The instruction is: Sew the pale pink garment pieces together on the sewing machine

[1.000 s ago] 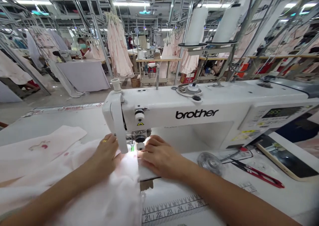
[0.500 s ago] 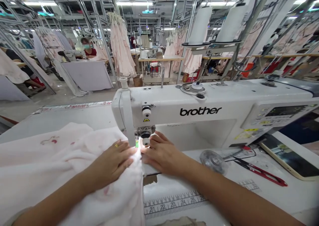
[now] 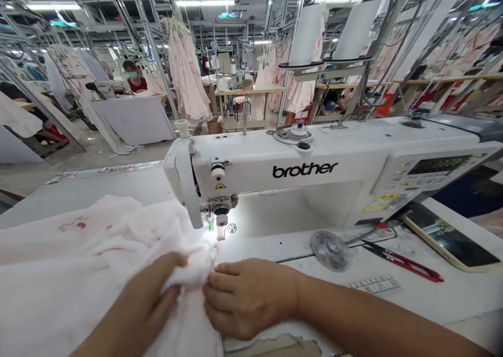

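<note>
Pale pink fabric (image 3: 118,247) with small red embroidery lies bunched over the left of the table, its edge running up to the needle of a white sewing machine (image 3: 251,158). My left hand (image 3: 153,289) is closed on a fold of this fabric, thumb below and fingers above. Beside it, my right hand (image 3: 251,296) pinches the fabric's right edge, fingers curled, in front of the presser foot. The machine's lamp lights the needle area, where a green piece (image 3: 211,225) shows at the foot.
Right of my hands lie a clear round dish (image 3: 331,250), red-handled thread snips (image 3: 404,261) and a phone (image 3: 451,239). A measuring scale (image 3: 373,285) marks the table. Thread cones (image 3: 306,34) stand behind the machine. Farther back, a person (image 3: 135,79) sits among hanging garments (image 3: 188,74).
Both hands have come back from the needle toward me. My left hand has gathered up a fold, and my right hand has moved onto the fabric edge. The view has shifted slightly.
</note>
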`<state>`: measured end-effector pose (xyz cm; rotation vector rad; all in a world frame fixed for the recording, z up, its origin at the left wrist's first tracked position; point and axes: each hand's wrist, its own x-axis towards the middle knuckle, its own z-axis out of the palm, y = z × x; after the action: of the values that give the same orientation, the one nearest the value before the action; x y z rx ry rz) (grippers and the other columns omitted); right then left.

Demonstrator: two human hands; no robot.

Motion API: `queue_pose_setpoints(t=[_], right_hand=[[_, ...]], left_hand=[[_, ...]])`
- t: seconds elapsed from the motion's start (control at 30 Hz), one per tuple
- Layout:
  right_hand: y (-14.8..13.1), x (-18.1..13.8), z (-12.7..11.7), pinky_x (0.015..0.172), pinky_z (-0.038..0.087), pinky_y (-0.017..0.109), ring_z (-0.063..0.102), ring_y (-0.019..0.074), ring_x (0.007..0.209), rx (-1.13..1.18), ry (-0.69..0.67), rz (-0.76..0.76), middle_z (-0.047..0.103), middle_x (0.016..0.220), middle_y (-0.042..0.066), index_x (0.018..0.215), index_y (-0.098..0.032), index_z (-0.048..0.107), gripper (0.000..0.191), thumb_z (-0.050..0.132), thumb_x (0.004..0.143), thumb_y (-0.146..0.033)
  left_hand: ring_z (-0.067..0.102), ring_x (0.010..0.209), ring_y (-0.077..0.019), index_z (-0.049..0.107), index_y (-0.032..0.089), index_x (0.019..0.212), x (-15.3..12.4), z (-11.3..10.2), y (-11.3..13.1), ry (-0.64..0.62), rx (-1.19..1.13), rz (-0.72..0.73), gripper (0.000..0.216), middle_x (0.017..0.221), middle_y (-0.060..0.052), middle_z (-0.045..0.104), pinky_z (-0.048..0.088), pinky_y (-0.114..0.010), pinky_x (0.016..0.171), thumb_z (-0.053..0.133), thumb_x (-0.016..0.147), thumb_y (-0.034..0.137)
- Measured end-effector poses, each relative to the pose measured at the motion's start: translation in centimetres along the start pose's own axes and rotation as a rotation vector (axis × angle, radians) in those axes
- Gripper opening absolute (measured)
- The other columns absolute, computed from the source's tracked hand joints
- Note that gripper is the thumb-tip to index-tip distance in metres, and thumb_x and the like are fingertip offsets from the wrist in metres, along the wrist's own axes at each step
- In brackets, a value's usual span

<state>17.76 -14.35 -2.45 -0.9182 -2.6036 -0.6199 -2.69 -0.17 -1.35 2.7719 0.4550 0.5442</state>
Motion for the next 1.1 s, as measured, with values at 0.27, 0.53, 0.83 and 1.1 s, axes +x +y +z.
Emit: queue_pose_setpoints(t=[0.27,0.53,0.83,1.1], right_hand=[[0.4,-0.6,0.4,0.066,0.042,0.028,0.054,0.0154,0.069,0.042,-0.067,0.104,0.056,0.071,0.001,0.079,-0.016,0.058,0.015,0.053,0.093,-0.012],[0.8,-0.7,0.6,0.057,0.034,0.031,0.049,0.0164,0.064,-0.008,-0.076,0.268,0.055,0.071,0.001,0.074,-0.016,0.056,0.021,0.055,0.094,-0.020],[0.8,-0.6,0.6,0.062,0.032,0.031,0.049,0.0164,0.069,0.114,-0.184,0.401,0.060,0.076,0.001,0.078,-0.016,0.055,0.025,0.058,0.095,-0.035],[1.0,-0.4,0.5,0.063,0.033,0.031,0.049,0.0170,0.070,0.155,-0.212,0.508,0.062,0.082,0.002,0.083,-0.017,0.055,0.024,0.052,0.098,-0.035]], left_hand=[[0.054,0.061,-0.0151,0.049,0.023,0.086,2.9,-1.0,1.3,-0.153,-0.261,-0.173,0.015,0.066,0.005,0.053,0.045,-0.025,0.060,0.036,0.091,0.030],[0.064,0.078,-0.0173,0.051,0.025,0.106,1.5,2.2,0.5,-0.055,-0.028,-0.027,0.022,0.089,0.001,0.064,0.051,-0.027,0.068,0.058,0.085,0.028],[0.054,0.117,-0.0181,0.051,0.019,0.115,1.2,2.8,0.5,0.022,0.040,0.459,0.039,0.117,-0.008,0.064,0.029,-0.036,0.112,0.040,0.081,0.005],[0.060,0.095,-0.0187,0.054,0.019,0.104,3.0,3.3,-0.9,-0.021,-0.038,0.445,0.035,0.098,-0.005,0.065,0.034,-0.042,0.105,0.033,0.083,0.002]])
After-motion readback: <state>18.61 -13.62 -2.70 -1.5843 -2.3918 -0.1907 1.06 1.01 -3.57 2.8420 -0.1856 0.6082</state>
